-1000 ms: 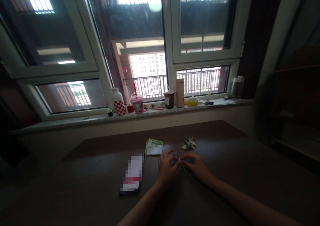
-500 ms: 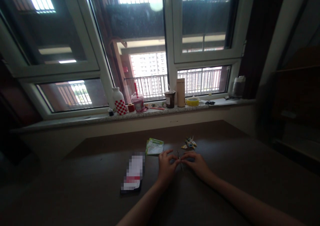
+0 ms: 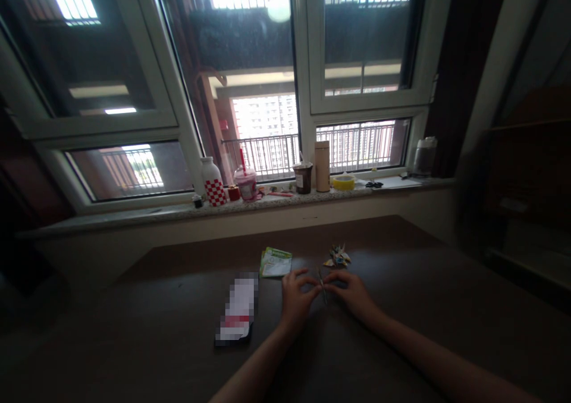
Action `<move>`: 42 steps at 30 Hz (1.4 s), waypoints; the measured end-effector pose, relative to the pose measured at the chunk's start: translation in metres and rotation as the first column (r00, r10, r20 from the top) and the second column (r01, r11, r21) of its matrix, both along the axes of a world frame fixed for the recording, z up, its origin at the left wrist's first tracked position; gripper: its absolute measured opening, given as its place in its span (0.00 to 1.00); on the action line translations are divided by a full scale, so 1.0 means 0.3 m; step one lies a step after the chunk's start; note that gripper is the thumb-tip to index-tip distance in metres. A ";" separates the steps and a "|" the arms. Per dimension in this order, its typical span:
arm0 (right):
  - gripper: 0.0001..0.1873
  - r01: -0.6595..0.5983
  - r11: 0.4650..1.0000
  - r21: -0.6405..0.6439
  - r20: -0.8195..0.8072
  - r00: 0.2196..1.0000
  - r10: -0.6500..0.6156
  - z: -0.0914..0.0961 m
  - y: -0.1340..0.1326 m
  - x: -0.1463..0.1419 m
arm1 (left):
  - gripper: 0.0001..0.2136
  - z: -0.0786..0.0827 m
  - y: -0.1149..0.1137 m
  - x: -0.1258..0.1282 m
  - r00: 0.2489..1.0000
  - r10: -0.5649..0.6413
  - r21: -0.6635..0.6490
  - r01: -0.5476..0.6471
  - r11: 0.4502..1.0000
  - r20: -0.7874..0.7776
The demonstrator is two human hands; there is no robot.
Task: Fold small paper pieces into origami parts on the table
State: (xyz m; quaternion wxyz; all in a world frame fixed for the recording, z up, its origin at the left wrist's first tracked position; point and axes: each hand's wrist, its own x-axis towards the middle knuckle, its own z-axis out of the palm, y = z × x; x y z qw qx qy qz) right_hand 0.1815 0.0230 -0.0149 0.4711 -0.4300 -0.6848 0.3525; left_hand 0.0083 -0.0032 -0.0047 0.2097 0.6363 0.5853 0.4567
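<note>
My left hand (image 3: pixel 298 298) and my right hand (image 3: pixel 355 294) meet above the table, fingertips pinched from both sides on a thin piece of paper (image 3: pixel 325 298). It stands nearly edge-on to me, so its shape and any folds are hard to make out. Just beyond my right hand lies a small heap of folded paper pieces (image 3: pixel 338 256), pale with coloured print. Close to my left hand are flat green-and-white paper packets (image 3: pixel 277 263), partly overlapping. A phone (image 3: pixel 238 308) with a blurred-out screen rests on the table left of my left forearm.
The dark table (image 3: pixel 156 320) ends below a windowsill (image 3: pixel 178 213). Along the sill stand a checkered bottle (image 3: pixel 214 183), a pink drink cup (image 3: pixel 245 183), a dark drink cup (image 3: pixel 304 178), a tan cylinder (image 3: pixel 322 166), yellow tape (image 3: pixel 343 182), scissors (image 3: pixel 374 184) and a clear jar (image 3: pixel 425 156).
The paper between my fingertips has turned slightly, and a little more of its greenish surface shows. Both hands stay in nearly the same place.
</note>
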 end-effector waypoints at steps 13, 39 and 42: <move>0.14 0.095 0.995 -0.038 0.020 0.995 -0.094 -0.003 -0.003 0.002 | 0.04 0.003 0.000 0.005 0.999 -0.036 0.000 0.036 0.999 0.004; 0.23 0.049 0.993 -0.103 -0.010 0.999 -0.050 0.002 0.007 0.005 | 0.02 0.028 -0.016 0.018 0.998 -0.061 0.048 0.061 0.997 0.002; 0.24 0.064 0.994 -0.092 -0.005 0.998 -0.065 -0.002 0.008 0.002 | 0.03 0.028 -0.016 0.018 0.998 -0.061 0.042 0.061 0.997 0.007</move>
